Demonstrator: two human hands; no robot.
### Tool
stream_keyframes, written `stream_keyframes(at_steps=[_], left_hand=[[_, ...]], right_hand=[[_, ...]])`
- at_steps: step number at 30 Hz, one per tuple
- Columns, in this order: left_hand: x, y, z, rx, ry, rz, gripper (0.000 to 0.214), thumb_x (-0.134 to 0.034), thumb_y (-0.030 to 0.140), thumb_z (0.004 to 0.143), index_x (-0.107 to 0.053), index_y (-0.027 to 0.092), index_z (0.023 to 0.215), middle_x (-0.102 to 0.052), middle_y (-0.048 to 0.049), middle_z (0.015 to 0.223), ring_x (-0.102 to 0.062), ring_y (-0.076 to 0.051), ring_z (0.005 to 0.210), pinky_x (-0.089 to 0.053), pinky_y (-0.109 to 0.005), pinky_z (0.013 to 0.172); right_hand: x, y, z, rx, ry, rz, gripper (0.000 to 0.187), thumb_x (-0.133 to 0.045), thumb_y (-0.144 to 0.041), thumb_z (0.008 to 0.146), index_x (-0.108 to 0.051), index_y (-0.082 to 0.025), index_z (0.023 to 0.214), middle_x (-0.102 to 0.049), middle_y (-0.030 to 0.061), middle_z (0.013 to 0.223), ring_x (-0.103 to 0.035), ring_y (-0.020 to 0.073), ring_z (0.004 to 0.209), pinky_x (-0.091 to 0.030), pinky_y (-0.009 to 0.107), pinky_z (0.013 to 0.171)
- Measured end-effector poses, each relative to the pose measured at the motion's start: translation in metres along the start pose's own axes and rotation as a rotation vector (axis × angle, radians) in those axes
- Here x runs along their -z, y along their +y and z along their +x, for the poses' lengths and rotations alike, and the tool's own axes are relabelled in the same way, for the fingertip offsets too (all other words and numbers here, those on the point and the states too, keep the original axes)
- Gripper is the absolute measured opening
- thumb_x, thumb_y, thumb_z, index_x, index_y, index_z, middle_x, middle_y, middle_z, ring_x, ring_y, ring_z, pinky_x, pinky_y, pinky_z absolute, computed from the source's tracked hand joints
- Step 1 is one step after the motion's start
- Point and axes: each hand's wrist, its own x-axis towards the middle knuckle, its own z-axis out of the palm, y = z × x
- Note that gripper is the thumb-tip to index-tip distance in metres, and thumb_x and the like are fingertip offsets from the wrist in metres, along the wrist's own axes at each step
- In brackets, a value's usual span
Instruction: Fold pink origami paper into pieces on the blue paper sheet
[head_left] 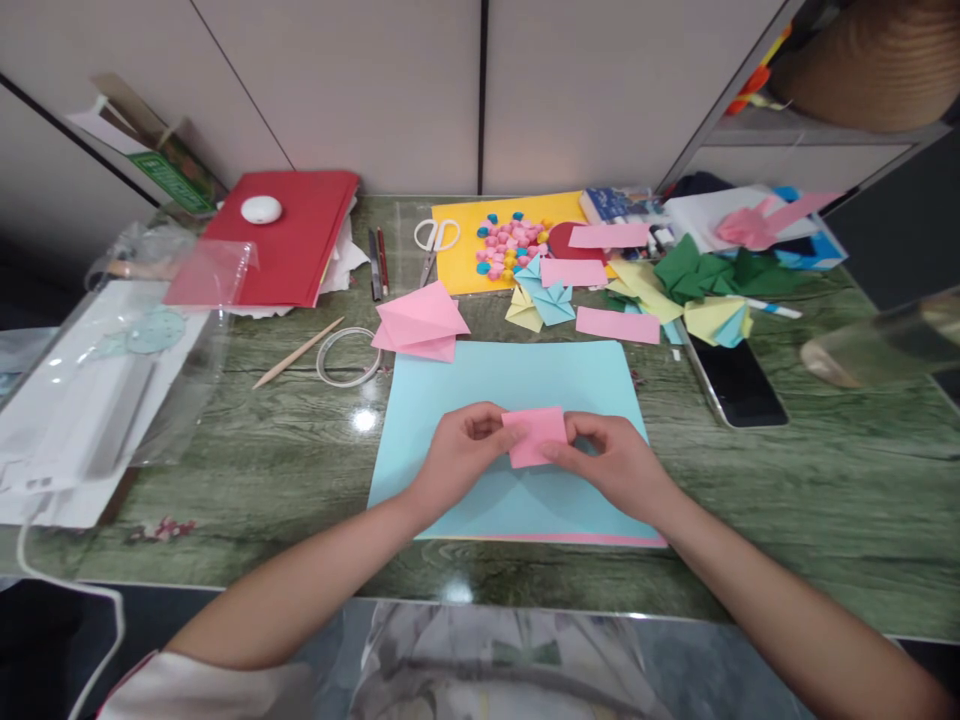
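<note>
A small pink paper square [537, 432] is held up between both hands, over a light-blue sheet [480, 380] lying on the table. My left hand [466, 447] pinches its left edge, thumb on the near face. At the right edge, my right hand [611, 458] grips it the same way. Whether the square is folded into layers I cannot tell. Beyond the blue sheet's far left corner lie larger pink paper pieces [421, 322]. Pink paper strips [619, 324] and folded blue paper [547, 292] are spread behind the sheet.
White-handled scissors [436, 238], a roll of tape [349, 358] and a pointed wooden stick [298, 353] lie at left. A yellow sheet [457, 270] carries several small coloured pieces. Green folded paper [694, 268] and a phone [739, 382] are at right; a red folder [300, 235] lies back left.
</note>
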Motion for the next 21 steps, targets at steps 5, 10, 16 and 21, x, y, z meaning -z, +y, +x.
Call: stream_keyframes(at_steps=[5,10,16,21], left_hand=[[0.0010,-0.0006,0.0014,0.089,-0.082,-0.072,0.028,-0.079,0.029,0.059,-0.066,0.013,0.078,-0.067,-0.0012,0.069,-0.059,-0.012,0.064,-0.044,-0.022,0.063],[0.0016,-0.0005,0.0027,0.127,0.016,-0.075,0.029,-0.080,0.026,0.059,-0.069,0.014,0.083,-0.070,-0.0003,0.070,-0.060,-0.010,0.061,-0.044,-0.020,0.062],[0.0030,0.0003,0.0043,0.131,-0.012,-0.093,0.034,-0.079,0.026,0.060,-0.067,0.014,0.090,-0.071,-0.0021,0.069,-0.064,-0.013,0.063,-0.047,-0.024,0.069],[0.0037,0.0009,0.0045,0.115,0.005,-0.089,0.033,-0.079,0.026,0.060,-0.066,0.012,0.087,-0.069,-0.0016,0.064,-0.063,-0.012,0.060,-0.047,-0.023,0.066]], right_hand=[[0.0023,0.0038,0.0025,0.011,-0.004,0.059,0.036,-0.058,-0.046,0.077,-0.044,-0.019,0.059,-0.044,-0.0028,0.060,-0.039,0.0119,0.061,-0.031,0.025,0.057],[0.0045,0.0021,0.0028,0.009,-0.004,0.081,0.040,-0.058,-0.046,0.077,-0.038,-0.019,0.055,-0.035,-0.0045,0.056,-0.033,0.0105,0.057,-0.027,0.024,0.054],[0.0030,0.0070,0.0033,0.031,0.071,0.101,0.040,-0.059,-0.042,0.077,-0.035,-0.020,0.055,-0.034,-0.0048,0.056,-0.032,0.0105,0.058,-0.028,0.025,0.056],[0.0002,0.0095,0.0035,0.051,0.099,0.111,0.039,-0.059,-0.040,0.078,-0.035,-0.020,0.055,-0.034,-0.0048,0.056,-0.032,0.0107,0.058,-0.028,0.025,0.056]])
